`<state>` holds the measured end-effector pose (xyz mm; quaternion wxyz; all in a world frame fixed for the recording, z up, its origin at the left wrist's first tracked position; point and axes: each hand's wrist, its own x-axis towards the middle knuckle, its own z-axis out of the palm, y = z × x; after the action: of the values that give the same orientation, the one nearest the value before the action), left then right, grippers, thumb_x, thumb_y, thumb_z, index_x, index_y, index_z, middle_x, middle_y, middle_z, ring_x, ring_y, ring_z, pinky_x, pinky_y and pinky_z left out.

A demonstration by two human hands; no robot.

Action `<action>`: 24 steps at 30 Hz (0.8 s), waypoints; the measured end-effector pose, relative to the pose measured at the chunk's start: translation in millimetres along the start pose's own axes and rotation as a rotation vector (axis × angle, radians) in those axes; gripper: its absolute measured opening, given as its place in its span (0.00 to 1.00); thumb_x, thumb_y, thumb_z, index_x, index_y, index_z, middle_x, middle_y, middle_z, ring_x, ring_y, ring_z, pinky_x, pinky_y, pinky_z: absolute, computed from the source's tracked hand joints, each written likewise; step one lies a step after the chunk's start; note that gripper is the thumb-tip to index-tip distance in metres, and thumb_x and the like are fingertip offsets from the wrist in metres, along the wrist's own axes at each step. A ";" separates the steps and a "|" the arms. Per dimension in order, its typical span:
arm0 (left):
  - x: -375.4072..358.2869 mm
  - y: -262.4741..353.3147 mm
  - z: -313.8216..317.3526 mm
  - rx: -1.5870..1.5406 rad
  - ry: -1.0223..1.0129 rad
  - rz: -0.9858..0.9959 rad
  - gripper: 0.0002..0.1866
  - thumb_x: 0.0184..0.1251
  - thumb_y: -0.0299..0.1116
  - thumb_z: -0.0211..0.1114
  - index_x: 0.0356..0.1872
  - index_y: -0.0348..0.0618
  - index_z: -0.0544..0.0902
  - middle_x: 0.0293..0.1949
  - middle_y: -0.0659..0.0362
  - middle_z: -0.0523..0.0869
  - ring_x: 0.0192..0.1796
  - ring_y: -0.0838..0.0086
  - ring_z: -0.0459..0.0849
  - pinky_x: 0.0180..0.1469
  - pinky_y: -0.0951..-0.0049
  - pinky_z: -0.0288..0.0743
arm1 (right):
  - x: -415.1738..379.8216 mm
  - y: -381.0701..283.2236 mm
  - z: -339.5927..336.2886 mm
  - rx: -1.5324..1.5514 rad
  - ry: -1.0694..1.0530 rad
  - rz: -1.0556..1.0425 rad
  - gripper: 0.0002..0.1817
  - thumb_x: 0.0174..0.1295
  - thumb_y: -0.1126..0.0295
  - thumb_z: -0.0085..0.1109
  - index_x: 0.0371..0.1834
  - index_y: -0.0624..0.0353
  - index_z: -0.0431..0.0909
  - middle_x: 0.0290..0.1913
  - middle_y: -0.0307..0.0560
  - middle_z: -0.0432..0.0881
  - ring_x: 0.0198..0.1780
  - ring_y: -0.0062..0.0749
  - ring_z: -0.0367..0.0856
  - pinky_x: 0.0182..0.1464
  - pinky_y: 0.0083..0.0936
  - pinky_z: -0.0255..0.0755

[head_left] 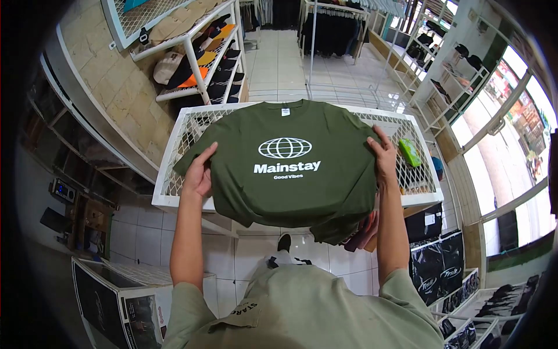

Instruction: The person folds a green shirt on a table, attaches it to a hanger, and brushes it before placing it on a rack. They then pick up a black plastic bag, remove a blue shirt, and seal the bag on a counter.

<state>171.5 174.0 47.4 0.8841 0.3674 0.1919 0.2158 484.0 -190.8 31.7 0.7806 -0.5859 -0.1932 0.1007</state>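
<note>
Green T-shirt (290, 174) between both hands.

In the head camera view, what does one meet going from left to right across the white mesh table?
Left hand → dark green T-shirt with a globe logo → right hand → green packet.

Both my bare arms reach forward, elbows slightly bent. My left hand (199, 173) lies palm down, fingers (207, 152) curled in a pinch. My right hand (385, 156) mirrors it well apart, fingers (381, 137) spread and pressing flat.
</note>
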 end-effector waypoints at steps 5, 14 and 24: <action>43.5 29.2 -1.7 0.208 0.063 0.080 0.21 0.67 0.30 0.73 0.58 0.30 0.82 0.54 0.49 0.88 0.52 0.64 0.90 0.58 0.63 0.85 | 52.9 -17.3 8.3 -0.092 -0.004 -0.086 0.32 0.66 0.79 0.63 0.75 0.64 0.71 0.66 0.50 0.81 0.61 0.30 0.82 0.64 0.25 0.75; 202.2 150.9 7.7 0.229 -0.038 0.222 0.18 0.66 0.31 0.70 0.53 0.33 0.83 0.50 0.51 0.89 0.47 0.64 0.91 0.53 0.64 0.87 | 211.6 -61.8 31.2 -0.081 -0.043 -0.347 0.33 0.67 0.78 0.64 0.77 0.64 0.69 0.66 0.52 0.81 0.59 0.30 0.83 0.61 0.24 0.77; 194.7 37.5 -20.0 0.911 -0.074 -0.242 0.20 0.72 0.44 0.69 0.54 0.38 0.85 0.43 0.58 0.92 0.41 0.72 0.92 0.43 0.71 0.88 | 191.5 63.3 -13.2 -0.831 -0.059 0.200 0.43 0.62 0.55 0.74 0.78 0.61 0.67 0.69 0.64 0.78 0.69 0.49 0.77 0.70 0.36 0.70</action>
<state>314.8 310.9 26.6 0.6580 0.7002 0.2769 -0.0083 667.3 -110.3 3.4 0.4589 -0.8632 -0.1820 0.1062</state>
